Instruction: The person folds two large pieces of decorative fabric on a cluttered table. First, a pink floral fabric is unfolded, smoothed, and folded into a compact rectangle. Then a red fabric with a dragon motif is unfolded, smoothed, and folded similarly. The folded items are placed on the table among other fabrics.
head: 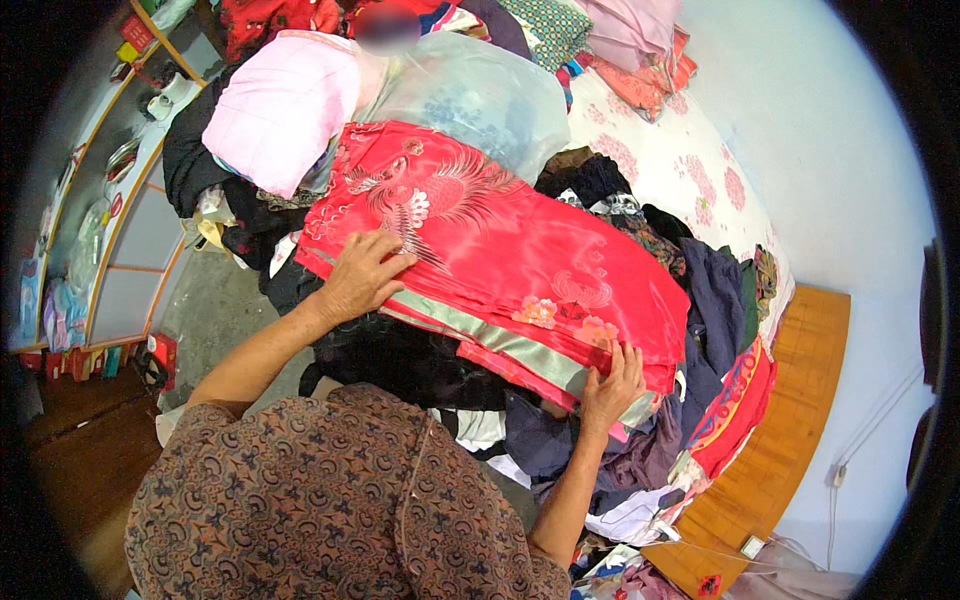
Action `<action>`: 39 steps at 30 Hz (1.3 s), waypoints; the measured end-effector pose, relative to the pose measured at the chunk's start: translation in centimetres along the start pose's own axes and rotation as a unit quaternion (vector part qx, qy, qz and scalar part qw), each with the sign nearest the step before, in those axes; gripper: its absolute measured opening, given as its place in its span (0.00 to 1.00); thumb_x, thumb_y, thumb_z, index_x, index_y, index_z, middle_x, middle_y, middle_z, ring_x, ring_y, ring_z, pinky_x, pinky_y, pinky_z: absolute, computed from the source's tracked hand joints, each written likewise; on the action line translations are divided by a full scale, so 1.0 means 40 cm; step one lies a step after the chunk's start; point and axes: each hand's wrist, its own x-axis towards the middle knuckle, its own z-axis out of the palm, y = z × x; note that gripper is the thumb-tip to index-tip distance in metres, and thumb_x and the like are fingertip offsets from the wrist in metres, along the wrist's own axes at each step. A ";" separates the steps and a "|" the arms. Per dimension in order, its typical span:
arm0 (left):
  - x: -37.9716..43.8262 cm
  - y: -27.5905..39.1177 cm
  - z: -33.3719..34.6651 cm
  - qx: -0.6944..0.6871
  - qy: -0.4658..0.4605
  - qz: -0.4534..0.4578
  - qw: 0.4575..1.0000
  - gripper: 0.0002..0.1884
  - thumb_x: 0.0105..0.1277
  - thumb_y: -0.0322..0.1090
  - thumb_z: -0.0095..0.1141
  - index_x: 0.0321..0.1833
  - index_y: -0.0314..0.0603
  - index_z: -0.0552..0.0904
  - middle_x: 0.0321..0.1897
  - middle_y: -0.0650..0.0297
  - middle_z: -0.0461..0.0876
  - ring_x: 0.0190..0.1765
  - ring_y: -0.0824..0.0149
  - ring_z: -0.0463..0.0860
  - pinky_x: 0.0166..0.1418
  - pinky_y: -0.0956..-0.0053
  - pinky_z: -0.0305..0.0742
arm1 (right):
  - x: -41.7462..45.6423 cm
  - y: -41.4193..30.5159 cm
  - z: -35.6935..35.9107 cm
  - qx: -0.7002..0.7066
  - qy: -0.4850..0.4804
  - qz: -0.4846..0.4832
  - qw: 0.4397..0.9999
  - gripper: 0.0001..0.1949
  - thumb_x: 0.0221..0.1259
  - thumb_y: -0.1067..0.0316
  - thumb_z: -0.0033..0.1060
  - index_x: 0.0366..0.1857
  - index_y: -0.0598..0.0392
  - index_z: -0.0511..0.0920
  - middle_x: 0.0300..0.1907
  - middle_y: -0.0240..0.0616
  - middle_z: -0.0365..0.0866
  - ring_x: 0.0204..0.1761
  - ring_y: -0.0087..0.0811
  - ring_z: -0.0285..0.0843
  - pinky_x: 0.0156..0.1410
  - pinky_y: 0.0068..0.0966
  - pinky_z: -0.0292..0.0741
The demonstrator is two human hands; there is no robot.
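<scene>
A folded red satin cloth (480,232), printed with a phoenix and flowers, lies in several layers across the heap before me. A pale green satin band (487,326) shows along its near side. My left hand (365,271) rests on the cloth's near left part, fingers spread over the top layer. At the near right end, my right hand (613,386) touches the edge, its fingers apart on the red surface and its thumb over the green band. Neither hand visibly pinches the fabric; the undersides of both are hidden.
Beyond the cloth lie a folded pink cloth (289,109) and a translucent plastic bag (480,97). Dark clothes (712,300) are heaped at the right on a bed with a floral sheet (697,180) and a wooden board (787,405). Shelves with glass doors (131,285) stand left.
</scene>
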 end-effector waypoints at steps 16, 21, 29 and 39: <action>0.002 -0.015 0.089 0.060 -0.040 0.012 0.997 0.20 0.56 0.36 0.63 0.53 0.47 0.78 0.53 0.58 0.74 0.58 0.55 0.73 0.56 0.58 0.65 | 0.042 0.046 0.019 -0.046 0.037 0.008 0.998 0.22 0.52 0.66 0.65 0.55 0.47 0.79 0.63 0.43 0.73 0.69 0.42 0.64 0.67 0.49 0.56; -0.003 -0.027 0.100 0.078 -0.041 0.018 0.996 0.20 0.57 0.37 0.62 0.53 0.47 0.78 0.51 0.58 0.74 0.56 0.56 0.73 0.54 0.59 0.65 | 0.076 0.049 0.025 -0.080 0.017 -0.011 0.997 0.15 0.60 0.63 0.59 0.51 0.45 0.80 0.61 0.41 0.74 0.69 0.42 0.65 0.68 0.53 0.55; 0.010 -0.002 0.074 0.036 -0.022 0.008 0.999 0.25 0.53 0.47 0.65 0.54 0.47 0.79 0.50 0.58 0.75 0.54 0.57 0.73 0.53 0.58 0.64 | 0.185 0.040 0.016 -0.037 0.019 0.006 0.999 0.05 0.64 0.63 0.56 0.39 0.48 0.79 0.45 0.36 0.82 0.54 0.37 0.77 0.66 0.52 0.58; 0.033 0.040 0.056 0.028 0.007 -0.010 1.000 0.30 0.50 0.50 0.67 0.56 0.45 0.78 0.51 0.57 0.76 0.57 0.55 0.73 0.57 0.58 0.65 | 0.354 0.001 -0.023 -0.008 0.064 0.000 0.998 0.04 0.63 0.66 0.57 0.38 0.49 0.78 0.37 0.35 0.83 0.43 0.38 0.81 0.60 0.45 0.64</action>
